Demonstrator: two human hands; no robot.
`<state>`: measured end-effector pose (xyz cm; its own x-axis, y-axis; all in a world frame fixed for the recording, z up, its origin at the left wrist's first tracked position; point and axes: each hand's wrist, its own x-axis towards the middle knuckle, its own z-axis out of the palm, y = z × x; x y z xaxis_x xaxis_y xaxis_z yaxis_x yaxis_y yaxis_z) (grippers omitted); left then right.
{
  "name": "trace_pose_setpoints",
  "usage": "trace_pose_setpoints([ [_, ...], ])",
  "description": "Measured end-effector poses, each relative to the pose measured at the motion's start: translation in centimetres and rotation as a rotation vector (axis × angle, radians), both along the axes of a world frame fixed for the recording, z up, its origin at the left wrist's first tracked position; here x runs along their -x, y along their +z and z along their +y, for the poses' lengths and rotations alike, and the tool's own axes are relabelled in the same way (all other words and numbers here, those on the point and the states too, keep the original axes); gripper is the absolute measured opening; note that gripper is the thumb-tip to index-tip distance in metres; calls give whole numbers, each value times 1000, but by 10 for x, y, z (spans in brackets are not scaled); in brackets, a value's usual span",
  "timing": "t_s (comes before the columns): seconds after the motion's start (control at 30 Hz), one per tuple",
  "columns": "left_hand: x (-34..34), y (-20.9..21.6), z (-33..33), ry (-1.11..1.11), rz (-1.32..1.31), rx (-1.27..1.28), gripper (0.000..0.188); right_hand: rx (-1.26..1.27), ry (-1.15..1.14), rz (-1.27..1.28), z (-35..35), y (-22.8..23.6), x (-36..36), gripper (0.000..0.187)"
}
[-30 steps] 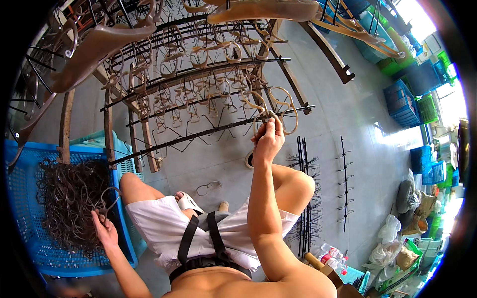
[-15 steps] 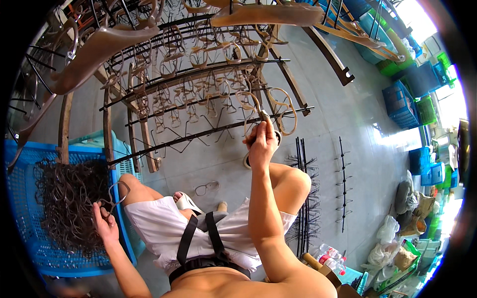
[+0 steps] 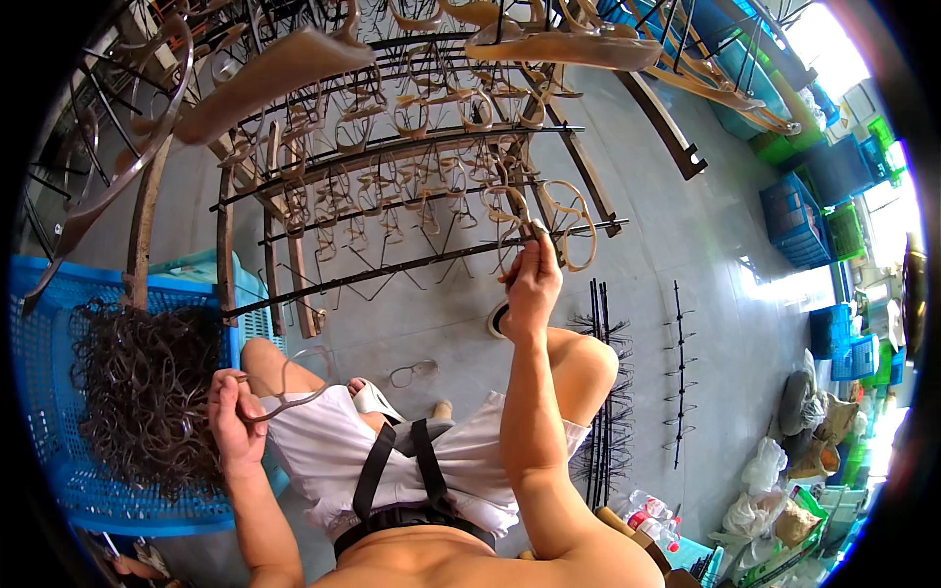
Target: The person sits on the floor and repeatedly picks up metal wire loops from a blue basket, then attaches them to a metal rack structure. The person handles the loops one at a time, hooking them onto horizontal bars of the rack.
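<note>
My left hand (image 3: 236, 423) is closed on a dark, translucent eyeglass frame (image 3: 305, 400), held over my left thigh beside the blue basket (image 3: 44, 431). In that basket lies a tangled pile of similar frames (image 3: 147, 402). My right arm reaches forward to the rack, and my right hand (image 3: 535, 286) pinches an amber eyeglass frame (image 3: 591, 225) near its bridge. This frame stands at the right end of the nearest black bar (image 3: 412, 263). Whether it rests on a wire hook there, I cannot tell.
Rows of eyeglass frames (image 3: 417, 118) hang on the rack beyond. Large frames (image 3: 569, 51) loom close overhead. Spiked black bars (image 3: 600, 392) lie on the floor at right, near bottles (image 3: 652, 514). A pair of glasses (image 3: 414, 372) lies by my feet. Crates (image 3: 792, 220) stand far right.
My left hand has moved right, away from the pile, bringing the dark eyeglass frame over my thigh. My right hand keeps its pinch at the bar's end, and the view has shifted slightly.
</note>
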<state>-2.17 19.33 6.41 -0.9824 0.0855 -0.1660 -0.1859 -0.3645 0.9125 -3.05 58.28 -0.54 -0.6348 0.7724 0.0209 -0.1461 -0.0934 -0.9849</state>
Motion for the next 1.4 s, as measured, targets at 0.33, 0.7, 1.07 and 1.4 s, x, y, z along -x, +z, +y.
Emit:
trace_pose_setpoints([
  [0.33,11,3,50,-327,-4,-173,17,-485,1221,268,-110,66,-35,31],
  [0.7,10,11,33,-767,-53,475,28,-223,1192,172,-109,49,-16,15],
  [1.07,-38,-26,53,-109,652,709,13,-44,466,46,-234,26,-56,26],
  [1.4,-15,-62,-124,-55,114,1805,30,-190,-264,92,-52,17,-9,17],
])
